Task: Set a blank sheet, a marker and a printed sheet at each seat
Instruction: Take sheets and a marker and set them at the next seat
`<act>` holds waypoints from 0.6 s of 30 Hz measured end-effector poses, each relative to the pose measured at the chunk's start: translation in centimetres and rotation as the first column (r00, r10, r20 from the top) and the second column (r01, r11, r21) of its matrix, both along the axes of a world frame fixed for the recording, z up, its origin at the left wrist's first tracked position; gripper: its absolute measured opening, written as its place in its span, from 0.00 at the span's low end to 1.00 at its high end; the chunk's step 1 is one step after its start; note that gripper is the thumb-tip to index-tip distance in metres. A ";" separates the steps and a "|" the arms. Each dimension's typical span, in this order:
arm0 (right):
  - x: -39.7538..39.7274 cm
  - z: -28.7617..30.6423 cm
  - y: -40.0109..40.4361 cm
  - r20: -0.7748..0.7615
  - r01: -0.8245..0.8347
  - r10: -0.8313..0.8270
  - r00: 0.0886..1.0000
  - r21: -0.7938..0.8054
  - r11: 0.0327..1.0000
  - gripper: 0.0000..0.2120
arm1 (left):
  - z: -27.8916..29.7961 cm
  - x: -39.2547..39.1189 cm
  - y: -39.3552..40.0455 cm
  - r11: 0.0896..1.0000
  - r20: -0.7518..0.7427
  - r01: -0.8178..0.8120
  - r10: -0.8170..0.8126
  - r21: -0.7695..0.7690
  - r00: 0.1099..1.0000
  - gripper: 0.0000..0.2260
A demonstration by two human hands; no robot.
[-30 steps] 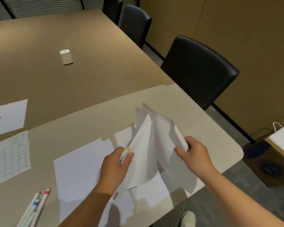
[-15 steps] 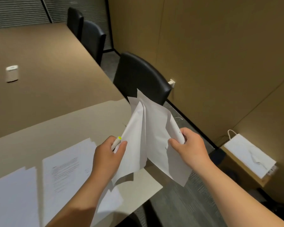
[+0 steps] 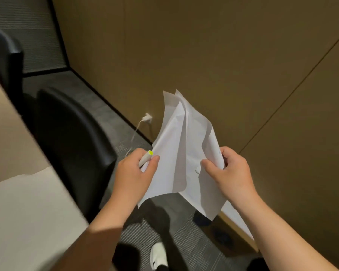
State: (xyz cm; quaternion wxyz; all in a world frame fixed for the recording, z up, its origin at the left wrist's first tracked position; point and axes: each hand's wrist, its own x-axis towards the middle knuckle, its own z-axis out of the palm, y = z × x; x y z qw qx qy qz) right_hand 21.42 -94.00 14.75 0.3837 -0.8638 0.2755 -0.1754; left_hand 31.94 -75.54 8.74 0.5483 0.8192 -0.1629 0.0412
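Observation:
Both hands hold white paper sheets (image 3: 181, 151) up in the air, off the table, over the carpet. My left hand (image 3: 135, 173) grips the left sheet together with a white marker (image 3: 146, 158) that has a yellow-green end cap. My right hand (image 3: 229, 173) pinches the right edge of the other sheets. The sheets are bent and fanned apart; I cannot tell which are printed. The table (image 3: 18, 202) lies at the lower left, with only its light corner and brown top showing.
A black chair (image 3: 70, 137) stands at the table edge just left of my hands, another black chair (image 3: 4, 53) further back. A tan wall (image 3: 204, 55) with a plugged-in white charger (image 3: 147, 118) fills the right. My white shoe (image 3: 159, 255) is on the grey carpet.
The view has swung right, away from the table top and its laid-out sheets, toward the wall. Both hands keep the same hold on sheets and marker, now beyond the table edge.

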 end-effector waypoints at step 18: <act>32.7 3.4 -9.4 0.142 -0.380 0.371 0.918 0.041 0.924 0.05 | 6.0 24.6 -6.7 0.908 0.022 -0.420 0.419 0.017 0.908 0.15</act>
